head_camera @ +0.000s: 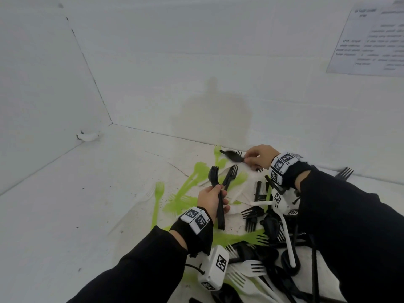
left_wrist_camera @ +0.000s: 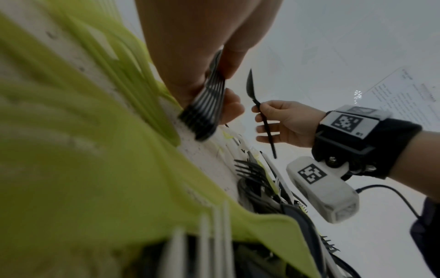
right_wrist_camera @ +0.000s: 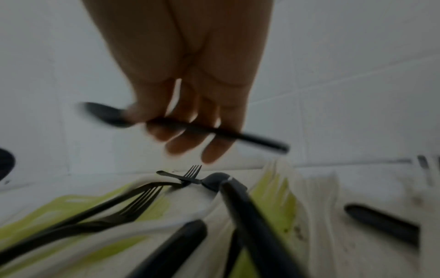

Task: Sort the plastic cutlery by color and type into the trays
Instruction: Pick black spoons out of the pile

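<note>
My left hand (head_camera: 213, 199) grips a stack of black forks (head_camera: 216, 189) by their handles, tines up; the left wrist view shows the stacked handles (left_wrist_camera: 207, 111) fanned in its grip. My right hand (head_camera: 258, 157) pinches a black spoon (head_camera: 234, 156) by its handle above the far edge of the pile, bowl pointing left. The spoon (right_wrist_camera: 190, 126) lies across my fingers in the right wrist view, and it shows as the spoon (left_wrist_camera: 259, 107) in the left wrist view. Below both hands lies a mixed pile of green, black and white cutlery (head_camera: 251, 217).
The pile sits on a white surface (head_camera: 87, 204) boxed in by white walls at the left and back. A green fork (head_camera: 157, 200) lies apart at the left of the pile. A printed sheet (head_camera: 369, 40) hangs on the back wall. No tray shows.
</note>
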Tool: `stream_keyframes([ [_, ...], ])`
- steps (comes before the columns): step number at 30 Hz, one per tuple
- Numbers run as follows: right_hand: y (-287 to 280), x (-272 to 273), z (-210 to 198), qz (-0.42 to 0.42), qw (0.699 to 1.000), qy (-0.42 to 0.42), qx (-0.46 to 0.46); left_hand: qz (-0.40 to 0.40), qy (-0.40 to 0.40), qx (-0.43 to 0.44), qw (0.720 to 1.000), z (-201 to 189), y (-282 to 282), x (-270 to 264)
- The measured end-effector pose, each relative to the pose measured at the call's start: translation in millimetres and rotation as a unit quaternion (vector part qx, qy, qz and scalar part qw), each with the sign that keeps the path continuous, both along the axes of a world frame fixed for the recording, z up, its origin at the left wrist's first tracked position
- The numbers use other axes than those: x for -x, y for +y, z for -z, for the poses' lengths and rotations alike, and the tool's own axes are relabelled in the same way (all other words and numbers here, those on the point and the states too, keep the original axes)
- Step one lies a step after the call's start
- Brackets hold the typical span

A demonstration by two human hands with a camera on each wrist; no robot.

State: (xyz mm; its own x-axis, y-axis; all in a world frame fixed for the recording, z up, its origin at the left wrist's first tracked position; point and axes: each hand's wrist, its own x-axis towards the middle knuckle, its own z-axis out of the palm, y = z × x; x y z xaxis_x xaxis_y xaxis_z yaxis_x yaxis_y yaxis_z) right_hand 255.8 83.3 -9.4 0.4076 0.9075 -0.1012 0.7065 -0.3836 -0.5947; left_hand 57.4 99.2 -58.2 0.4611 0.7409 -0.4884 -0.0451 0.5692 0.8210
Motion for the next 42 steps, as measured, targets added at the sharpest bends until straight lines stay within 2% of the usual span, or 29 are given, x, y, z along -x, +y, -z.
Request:
stream_keyframes([
  [2, 5, -3, 5, 0.100, 0.992, -0.068, -0.032, -0.002, -0.001, -0.001, 1.000, 0, 0, 0],
  [3, 7, -5, 7, 0.123, 0.988, -0.097, -0.007, -0.002, -0.001, -0.003, 1.000, 0, 0, 0],
  [7, 10, -6, 16, 0.077, 0.969, -0.166, 0.166, -0.001, 0.003, -0.008, 1.000, -1, -1, -1],
  [12, 8, -4, 23, 0.038, 0.952, -0.216, 0.212, -0.004, 0.003, -0.011, 1.000, -2, -2, -3],
  [14, 8, -4, 26, 0.041, 0.956, -0.213, 0.196, -0.004, 0.001, -0.012, 1.000, -2, -3, -3],
  [17, 2, 1, 12, 0.070, 0.972, -0.186, 0.124, -0.008, -0.007, -0.022, 1.000, -1, -3, 1],
  [21, -19, 2, -10, 0.105, 0.970, -0.219, 0.009, -0.029, 0.005, -0.058, 0.998, 0, -2, 8],
  [23, -29, 4, -22, 0.090, 0.970, -0.224, -0.018, -0.051, 0.011, -0.078, 0.996, -1, 1, 10],
  [26, -44, 14, -35, 0.008, 0.981, -0.195, -0.018, -0.054, 0.014, -0.097, 0.994, -4, 5, 11],
  [28, -51, 30, -37, -0.040, 0.984, -0.176, -0.007, -0.011, -0.012, -0.077, 0.997, -10, 0, 8],
  [30, -55, 45, -31, -0.051, 0.987, -0.155, 0.002, 0.057, -0.025, -0.045, 0.997, -17, -11, 7],
  [32, -58, 59, -23, -0.022, 0.991, -0.133, -0.004, 0.106, -0.040, -0.013, 0.993, -20, -25, 5],
  [34, -61, 69, -17, 0.028, 0.994, -0.108, -0.020, 0.122, -0.046, 0.001, 0.991, -20, -37, 2],
  [37, -66, 86, -16, 0.103, 0.994, -0.019, -0.016, 0.106, -0.039, -0.012, 0.994, -17, -48, -3],
  [40, -70, 100, -17, 0.218, 0.973, 0.079, -0.005, 0.071, -0.050, -0.005, 0.996, -14, -52, -6],
  [42, -73, 109, -14, 0.236, 0.965, 0.113, 0.015, 0.047, -0.050, -0.005, 0.998, -14, -52, -6],
])
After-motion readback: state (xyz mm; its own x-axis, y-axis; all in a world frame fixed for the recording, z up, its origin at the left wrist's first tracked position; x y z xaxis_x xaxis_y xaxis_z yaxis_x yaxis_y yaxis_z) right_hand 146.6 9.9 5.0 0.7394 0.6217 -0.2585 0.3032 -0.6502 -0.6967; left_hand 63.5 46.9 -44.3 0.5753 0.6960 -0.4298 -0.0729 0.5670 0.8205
